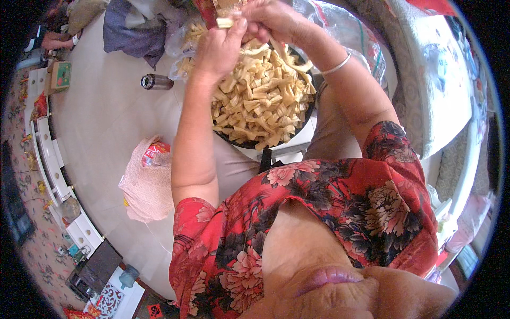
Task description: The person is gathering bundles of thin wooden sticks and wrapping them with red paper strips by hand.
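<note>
Both my hands meet at the top of the view, above the far rim of a dark round basin point(227, 140). The basin is heaped with short, pleated pieces of dried pale-yellow husk-like material point(263, 101). My left hand point(218, 50) pinches a folded pale-yellow piece point(225, 22) between thumb and fingers. Close against it, my right hand point(275, 20) has its fingers curled and slightly blurred. A long pale strip point(287, 58) runs from beneath the right hand over the heap; the fingers hide its upper end.
A steel flask point(157, 81) lies on the tiled floor point(99, 119), left of the basin. Nearer me is a pink cloth bag point(147, 187). Clear plastic bags point(338, 24) stand beyond the basin. A covered sofa point(434, 79) lines the right. Another person's hand point(59, 41) shows far left.
</note>
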### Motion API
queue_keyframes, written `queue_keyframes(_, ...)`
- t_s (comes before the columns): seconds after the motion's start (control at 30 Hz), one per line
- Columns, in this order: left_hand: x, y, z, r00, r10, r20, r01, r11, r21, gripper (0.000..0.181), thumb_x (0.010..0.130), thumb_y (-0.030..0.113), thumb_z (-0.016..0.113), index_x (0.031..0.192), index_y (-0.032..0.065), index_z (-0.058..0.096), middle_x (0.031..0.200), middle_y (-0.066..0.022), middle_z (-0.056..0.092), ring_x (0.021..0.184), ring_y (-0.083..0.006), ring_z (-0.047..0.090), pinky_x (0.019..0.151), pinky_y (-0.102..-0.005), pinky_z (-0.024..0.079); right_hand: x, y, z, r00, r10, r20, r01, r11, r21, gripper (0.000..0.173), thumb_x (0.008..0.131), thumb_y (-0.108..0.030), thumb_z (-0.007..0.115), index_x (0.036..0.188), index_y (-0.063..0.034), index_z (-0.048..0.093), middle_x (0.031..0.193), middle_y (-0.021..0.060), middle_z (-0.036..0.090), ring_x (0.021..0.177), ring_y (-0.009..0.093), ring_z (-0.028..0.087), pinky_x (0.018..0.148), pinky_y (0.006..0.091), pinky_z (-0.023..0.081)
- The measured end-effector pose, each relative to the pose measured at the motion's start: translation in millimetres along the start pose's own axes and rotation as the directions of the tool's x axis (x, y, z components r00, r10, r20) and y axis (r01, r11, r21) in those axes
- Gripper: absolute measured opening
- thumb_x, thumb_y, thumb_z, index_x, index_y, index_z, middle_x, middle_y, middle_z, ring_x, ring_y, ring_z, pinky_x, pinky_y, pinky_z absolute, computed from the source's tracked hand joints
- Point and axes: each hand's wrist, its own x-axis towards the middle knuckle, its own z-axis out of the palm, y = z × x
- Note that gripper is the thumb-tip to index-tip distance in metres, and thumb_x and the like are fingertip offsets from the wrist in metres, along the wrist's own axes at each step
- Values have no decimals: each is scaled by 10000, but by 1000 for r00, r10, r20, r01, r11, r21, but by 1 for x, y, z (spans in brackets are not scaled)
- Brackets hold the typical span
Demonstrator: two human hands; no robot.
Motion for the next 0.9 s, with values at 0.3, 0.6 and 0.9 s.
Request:
queue_keyframes(0.3,8,16,-23,952,-138,-272,-247,173,-953,386,987,423,393,801,103,506,625,3,481,555,-155,434,509,-257,352,-46,-32,28,967,-73,245,92,993,-68,263,980,-250,514,939,-25,644,615,-61,485,489,25,422,428,191,345)
queue_keyframes(0.6,6,8,-21,616,523,-590,-491,840,232,474,988,376,386,1071,-15,642,875,-78,647,735,-121,574,617,-238,435,-35,-25,39,910,-384,153,351,913,208,252,909,-212,597,1023,13,605,663,0,567,565,128,542,520,275,444)
queue_keyframes(0.9,-1,10,4,967,-95,-237,-23,892,-452,340,784,26,465,1062,-30,653,1179,-110,607,967,-139,611,853,-269,475,-32,-9,32,875,-460,-151,371,838,-401,244,892,-225,589,915,14,635,680,68,629,629,144,597,565,301,476)
